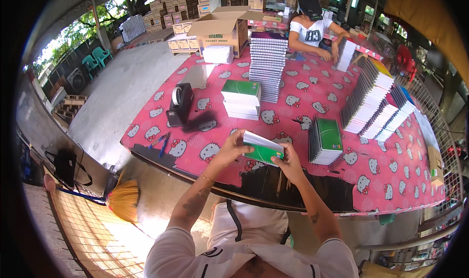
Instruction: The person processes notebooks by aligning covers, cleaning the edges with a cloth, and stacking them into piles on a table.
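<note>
Over the front edge of the table, both my hands grip a green-covered spiral notebook [264,153], tilted so that its white side shows. Whether it is one notebook or a few together I cannot tell. My left hand [234,150] closes on its left end, and my right hand [289,161] pinches its right end with the thumb on the green cover. To the right of my hands stands a short stack of green spiral notebooks [326,140]. Beyond my hands, slightly left, sits another green-topped stack [241,99].
A black tape dispenser [180,104] and pens [163,145] lie at left on the pink table cover [293,102]. Tall notebook stacks [267,65] rise at the back and right [366,99]. An open carton [220,31] stands behind. Across the table, a person [312,33] touches a stack.
</note>
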`<act>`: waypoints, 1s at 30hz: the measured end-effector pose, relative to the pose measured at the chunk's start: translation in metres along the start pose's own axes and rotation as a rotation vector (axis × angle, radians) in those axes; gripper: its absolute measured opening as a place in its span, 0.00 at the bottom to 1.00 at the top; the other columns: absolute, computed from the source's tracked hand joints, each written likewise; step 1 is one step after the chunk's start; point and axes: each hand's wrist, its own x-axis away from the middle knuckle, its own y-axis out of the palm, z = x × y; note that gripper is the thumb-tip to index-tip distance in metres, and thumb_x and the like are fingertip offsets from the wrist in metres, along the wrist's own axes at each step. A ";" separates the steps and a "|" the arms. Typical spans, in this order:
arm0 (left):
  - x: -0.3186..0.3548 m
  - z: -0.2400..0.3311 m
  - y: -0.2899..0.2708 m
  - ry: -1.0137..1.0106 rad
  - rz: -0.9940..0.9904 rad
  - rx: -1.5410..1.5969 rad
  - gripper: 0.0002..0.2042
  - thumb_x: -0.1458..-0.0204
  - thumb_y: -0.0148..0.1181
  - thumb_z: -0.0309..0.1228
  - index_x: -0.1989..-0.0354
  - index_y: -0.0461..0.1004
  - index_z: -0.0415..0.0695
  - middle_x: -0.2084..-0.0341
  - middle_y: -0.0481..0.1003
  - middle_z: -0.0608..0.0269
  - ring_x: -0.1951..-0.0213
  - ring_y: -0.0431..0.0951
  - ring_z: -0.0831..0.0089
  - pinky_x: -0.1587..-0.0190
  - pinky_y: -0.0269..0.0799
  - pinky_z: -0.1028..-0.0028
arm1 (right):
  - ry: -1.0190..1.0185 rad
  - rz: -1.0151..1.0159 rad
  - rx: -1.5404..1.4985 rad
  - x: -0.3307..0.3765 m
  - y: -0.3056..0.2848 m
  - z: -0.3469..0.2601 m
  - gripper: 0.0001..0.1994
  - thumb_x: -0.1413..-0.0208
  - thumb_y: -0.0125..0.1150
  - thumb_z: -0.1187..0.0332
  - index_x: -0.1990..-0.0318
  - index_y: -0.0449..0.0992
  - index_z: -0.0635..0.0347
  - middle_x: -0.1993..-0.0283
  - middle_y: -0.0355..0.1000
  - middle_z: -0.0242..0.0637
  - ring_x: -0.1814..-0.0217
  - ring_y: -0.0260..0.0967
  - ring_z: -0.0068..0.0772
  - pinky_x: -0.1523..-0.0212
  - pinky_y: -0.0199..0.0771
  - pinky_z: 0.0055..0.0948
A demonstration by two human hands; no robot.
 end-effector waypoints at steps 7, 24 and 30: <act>0.005 -0.012 -0.007 0.003 -0.097 -0.115 0.27 0.46 0.65 0.25 0.37 0.65 0.40 0.54 0.74 0.63 0.51 0.74 0.74 0.49 0.73 0.72 | 0.004 -0.048 0.236 0.013 0.006 0.001 0.22 0.49 0.65 0.81 0.45 0.72 0.61 0.49 0.76 0.40 0.49 0.74 0.30 0.46 0.71 0.32; 0.032 0.043 0.037 0.288 -0.177 -0.931 0.28 0.33 0.37 0.50 0.37 0.68 0.40 0.33 0.63 0.51 0.29 0.56 0.56 0.32 0.41 0.35 | -0.710 -0.192 1.150 0.067 0.022 -0.025 0.18 0.48 0.55 0.66 0.48 0.77 0.50 0.42 0.73 0.35 0.38 0.68 0.39 0.36 0.65 0.42; 0.022 0.031 0.021 0.108 -0.182 -1.350 0.28 0.32 0.34 0.51 0.34 0.65 0.47 0.32 0.61 0.53 0.29 0.56 0.55 0.30 0.42 0.43 | -0.710 -0.193 1.159 0.068 0.028 -0.022 0.17 0.48 0.55 0.66 0.49 0.77 0.50 0.44 0.73 0.35 0.40 0.69 0.38 0.37 0.65 0.41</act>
